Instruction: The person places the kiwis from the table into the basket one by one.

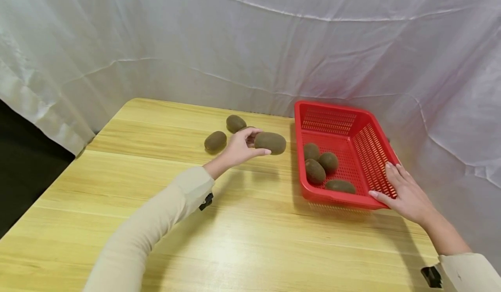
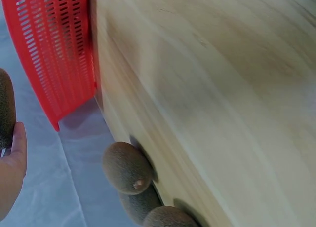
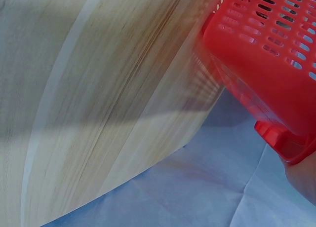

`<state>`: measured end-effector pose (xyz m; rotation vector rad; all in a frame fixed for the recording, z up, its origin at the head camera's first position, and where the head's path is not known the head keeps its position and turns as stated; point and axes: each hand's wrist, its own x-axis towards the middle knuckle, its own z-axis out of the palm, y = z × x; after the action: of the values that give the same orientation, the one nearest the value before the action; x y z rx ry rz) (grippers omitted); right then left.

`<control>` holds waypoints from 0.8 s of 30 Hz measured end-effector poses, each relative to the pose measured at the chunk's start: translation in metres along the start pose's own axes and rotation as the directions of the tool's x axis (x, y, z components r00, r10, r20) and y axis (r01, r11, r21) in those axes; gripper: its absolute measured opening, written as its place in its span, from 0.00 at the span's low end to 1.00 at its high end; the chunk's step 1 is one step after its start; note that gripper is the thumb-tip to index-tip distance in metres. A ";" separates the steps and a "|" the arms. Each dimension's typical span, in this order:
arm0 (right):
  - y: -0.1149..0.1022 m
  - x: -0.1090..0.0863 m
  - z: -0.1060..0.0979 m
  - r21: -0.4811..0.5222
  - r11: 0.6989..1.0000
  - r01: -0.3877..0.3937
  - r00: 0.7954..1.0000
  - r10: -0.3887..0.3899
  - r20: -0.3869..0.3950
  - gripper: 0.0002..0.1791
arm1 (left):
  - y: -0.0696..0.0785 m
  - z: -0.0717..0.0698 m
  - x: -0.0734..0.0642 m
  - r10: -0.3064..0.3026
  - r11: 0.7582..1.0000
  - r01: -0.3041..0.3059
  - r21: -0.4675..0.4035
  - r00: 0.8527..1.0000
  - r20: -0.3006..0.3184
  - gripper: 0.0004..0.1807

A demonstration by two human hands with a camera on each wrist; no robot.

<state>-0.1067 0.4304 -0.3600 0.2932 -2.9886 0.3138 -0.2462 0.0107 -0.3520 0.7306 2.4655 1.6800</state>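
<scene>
1. Kiwi [image 1: 270, 143] hangs in the left hand [image 1: 243, 147], lifted off the worktop [image 1: 242, 239] and just left of the red basket [image 1: 348, 199]. The left fingers and thumb pinch it at one end only, so the long free end could twist or droop; a loose squeeze might drop it short of the basket.
2. The basket's left rim stands near that kiwi. Were the fruit carried across too low, it could knock the rim and be jolted loose.
3. Four kiwis in the basket [image 1: 315, 172] lie toward its near left part. Another let fall from high up could bruise them or bounce, and a tilt could set them rolling.
4. The right hand [image 1: 409, 196] holds the near right corner, thumb over the near rim; how firmly, I cannot tell. In the right wrist view the handle [image 3: 286, 143] shows against cloth, past the worktop's edge. If the basket overhangs there, pressing down could tip it.
5. Three loose kiwis [image 1: 215, 142] sit close behind the left hand, which partly hides one. A brush from the wrist could roll one toward the cloth [image 1: 235, 35] at the far edge.
</scene>
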 end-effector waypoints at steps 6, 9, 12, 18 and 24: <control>-0.001 0.000 0.000 0.006 1.000 -0.005 1.000 0.005 0.003 0.48 | 0.008 0.006 0.006 0.014 1.000 -0.014 0.003 1.000 -0.014 0.31; 0.000 -0.001 0.000 0.015 1.000 -0.011 1.000 0.011 -0.001 0.48 | 0.012 0.009 0.009 0.026 1.000 -0.027 -0.002 0.999 -0.024 0.31; -0.001 -0.002 -0.001 0.022 1.000 -0.012 1.000 0.012 -0.005 0.48 | 0.016 0.013 0.011 0.026 1.000 -0.027 -0.007 0.999 -0.022 0.31; -0.001 -0.002 -0.001 0.018 1.000 -0.010 1.000 0.010 -0.004 0.48 | 0.027 0.023 0.014 0.032 0.999 -0.033 -0.022 0.999 -0.014 0.31; -0.001 -0.001 -0.001 0.012 1.000 -0.010 1.000 0.010 -0.002 0.48 | 0.037 0.037 0.019 0.062 0.998 -0.062 -0.031 0.998 0.009 0.31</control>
<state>-0.1052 0.4298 -0.3586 0.2791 -2.9880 0.3334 -0.2385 0.0610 -0.3303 0.8182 2.4294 1.7259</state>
